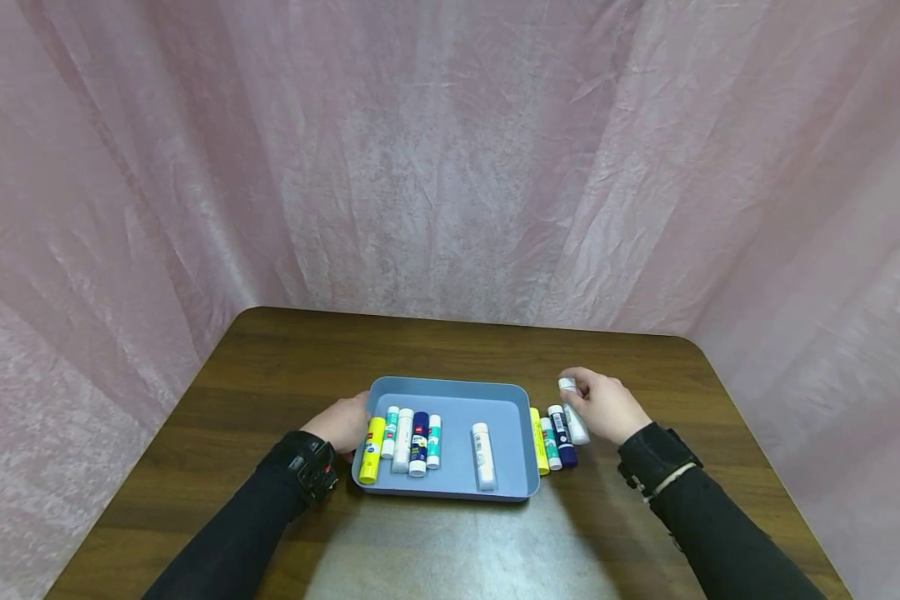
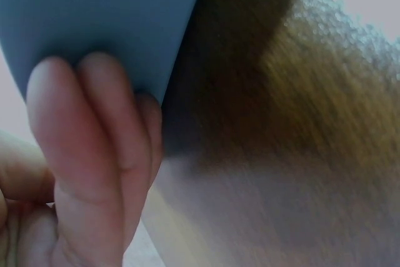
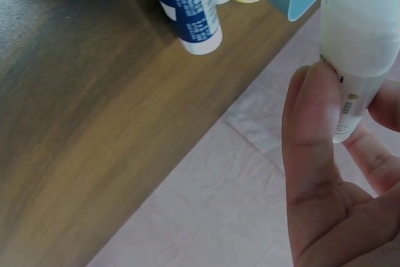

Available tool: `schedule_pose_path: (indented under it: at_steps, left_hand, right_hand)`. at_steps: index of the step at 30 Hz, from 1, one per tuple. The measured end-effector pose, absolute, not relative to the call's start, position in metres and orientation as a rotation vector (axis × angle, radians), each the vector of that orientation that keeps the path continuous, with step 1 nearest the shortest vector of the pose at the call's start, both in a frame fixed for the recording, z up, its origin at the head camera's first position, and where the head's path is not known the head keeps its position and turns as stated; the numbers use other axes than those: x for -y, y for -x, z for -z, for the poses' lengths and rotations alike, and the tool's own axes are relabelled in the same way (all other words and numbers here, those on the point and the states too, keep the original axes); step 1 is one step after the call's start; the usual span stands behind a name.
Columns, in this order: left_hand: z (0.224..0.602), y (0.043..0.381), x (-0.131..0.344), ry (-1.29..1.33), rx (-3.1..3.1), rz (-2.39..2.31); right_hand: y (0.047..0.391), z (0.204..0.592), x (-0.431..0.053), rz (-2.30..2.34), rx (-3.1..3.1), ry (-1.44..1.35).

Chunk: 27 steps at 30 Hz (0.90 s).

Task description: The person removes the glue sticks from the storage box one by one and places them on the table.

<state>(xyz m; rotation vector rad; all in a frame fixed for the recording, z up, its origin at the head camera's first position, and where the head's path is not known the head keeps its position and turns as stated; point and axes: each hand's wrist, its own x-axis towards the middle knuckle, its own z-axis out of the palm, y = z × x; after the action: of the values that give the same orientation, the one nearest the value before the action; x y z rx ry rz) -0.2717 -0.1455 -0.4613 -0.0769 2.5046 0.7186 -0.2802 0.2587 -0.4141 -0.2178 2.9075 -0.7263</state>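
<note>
My right hand (image 1: 603, 404) pinches a white glue stick (image 3: 359, 29) between thumb and fingers, tilted, just right of a row of glue sticks on the table. In that row lie a navy glue stick (image 1: 562, 437), a teal-and-white one (image 1: 551, 446) and a yellow one (image 1: 539, 442), beside the tray's right wall. My left hand (image 1: 342, 427) is at the left end of the blue-grey tray (image 1: 453, 390); in the left wrist view its extended fingers (image 2: 81, 123) press against the tray's outer surface. Another white glue stick (image 1: 483, 457) lies alone in the tray's right part.
Along the tray's left side lie a yellow glue stick (image 1: 372, 450), a navy one (image 1: 418, 442), a white one (image 1: 402, 442) and two teal-and-white ones. The wooden table (image 1: 457, 550) ends at a back edge before a pink curtain (image 1: 450, 167).
</note>
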Motion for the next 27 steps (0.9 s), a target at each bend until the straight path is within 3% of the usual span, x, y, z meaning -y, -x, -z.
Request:
schedule_pose_path:
  at_steps: [27]
  left_hand:
    - [0.462,0.273,0.145,0.090,-2.494,-0.732]
  right_hand:
    - [0.289,0.443,-0.274,0.668,-2.861,0.105]
